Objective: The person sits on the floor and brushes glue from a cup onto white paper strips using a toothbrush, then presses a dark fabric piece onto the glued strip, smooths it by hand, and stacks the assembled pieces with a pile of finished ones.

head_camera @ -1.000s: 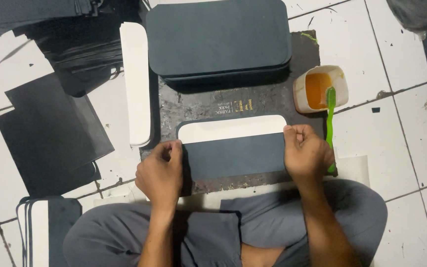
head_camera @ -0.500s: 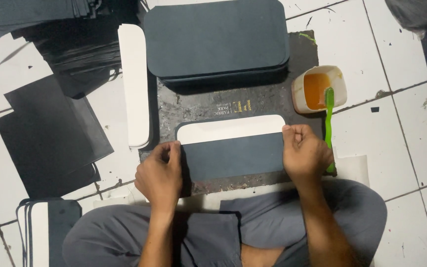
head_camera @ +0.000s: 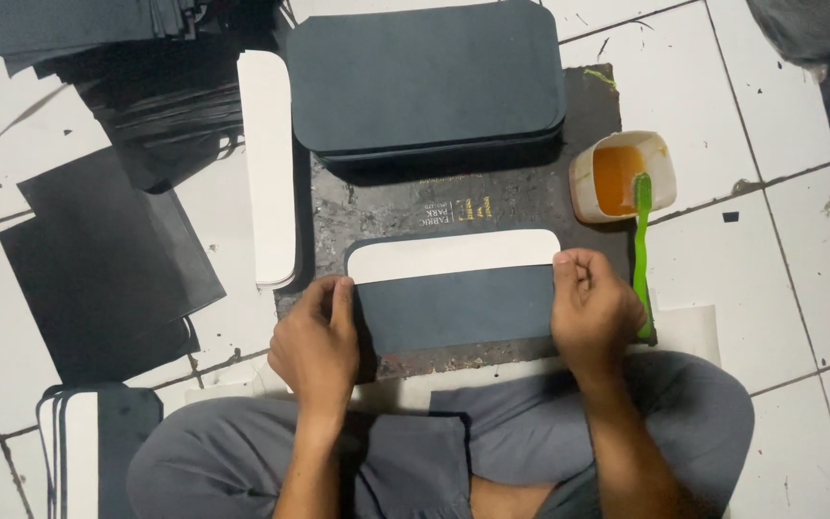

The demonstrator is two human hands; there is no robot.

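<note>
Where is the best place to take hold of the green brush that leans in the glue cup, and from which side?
Probably grip the green brush at the bare lower half of its handle, coming from its right, over the white floor tiles. Its head sits in the orange glue of the cup, and the right hand lies close on its left.

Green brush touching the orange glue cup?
Touching. In the head view the green brush has its head end lying over the rim of the orange glue cup, with no gap visible, while its handle runs down past the right hand.
</note>
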